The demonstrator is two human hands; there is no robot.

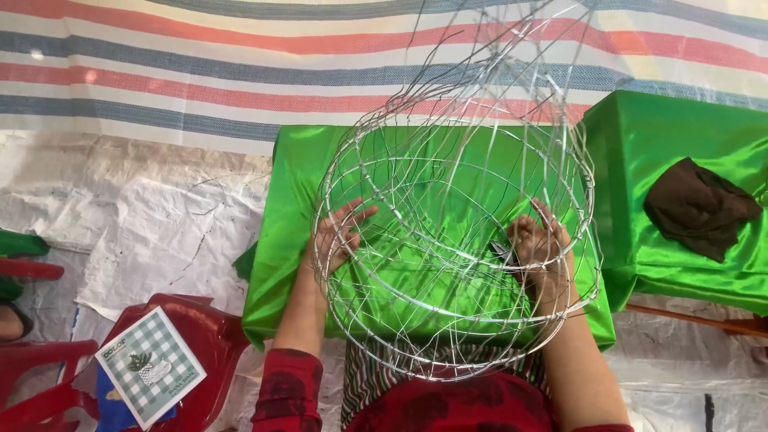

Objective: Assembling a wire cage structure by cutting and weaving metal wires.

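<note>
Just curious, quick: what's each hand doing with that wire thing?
Left hand: open, fingers spread against the wire frame.
Right hand: closed on a small dark tool, inside the frame.

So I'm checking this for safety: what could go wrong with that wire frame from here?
Loose wire ends stick up from the wire frame toward the camera, so they could poke the face. The right hand holds a small dark tool inside the mesh, where fingers may get scratched. The left hand only steadies the rim, so the frame might roll.

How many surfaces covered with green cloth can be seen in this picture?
2. One green-covered surface lies directly under the wire frame and both hands; the other stands at the right, with a dark brown cloth on it.
</note>
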